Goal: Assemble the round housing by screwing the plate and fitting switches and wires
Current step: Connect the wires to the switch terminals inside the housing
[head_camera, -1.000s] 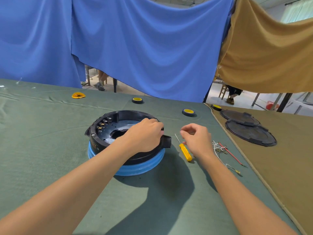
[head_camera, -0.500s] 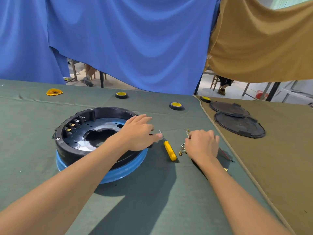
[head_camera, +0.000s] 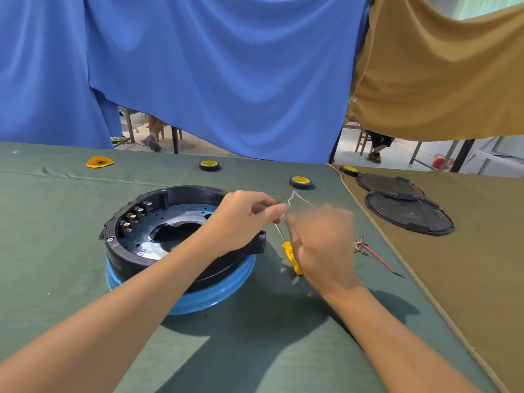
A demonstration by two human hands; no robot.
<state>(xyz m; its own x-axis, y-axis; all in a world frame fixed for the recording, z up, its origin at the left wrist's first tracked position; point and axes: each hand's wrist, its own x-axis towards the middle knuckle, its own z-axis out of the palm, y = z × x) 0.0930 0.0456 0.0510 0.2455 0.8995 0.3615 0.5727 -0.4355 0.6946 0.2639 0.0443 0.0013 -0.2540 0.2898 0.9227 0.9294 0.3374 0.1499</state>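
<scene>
At the table's [head_camera: 56, 251] middle sits the round housing [head_camera: 127, 259], and over its right rim your left hand [head_camera: 241, 219] pinches a white wire [head_camera: 292, 198], while your right hand [head_camera: 323, 242] beside it, above the yellow screwdriver [head_camera: 287, 248], is too blurred to tell its grip.

Bright daylight, hard shadows; right hand [head_camera: 323, 239] motion-blurred.

green-clothed table [head_camera: 56, 251] | blue ring [head_camera: 198, 300] bearing housing [head_camera: 133, 259] | yellow screwdriver [head_camera: 288, 249] | tape rolls [head_camera: 209, 165] | loose wires [head_camera: 371, 254]
</scene>
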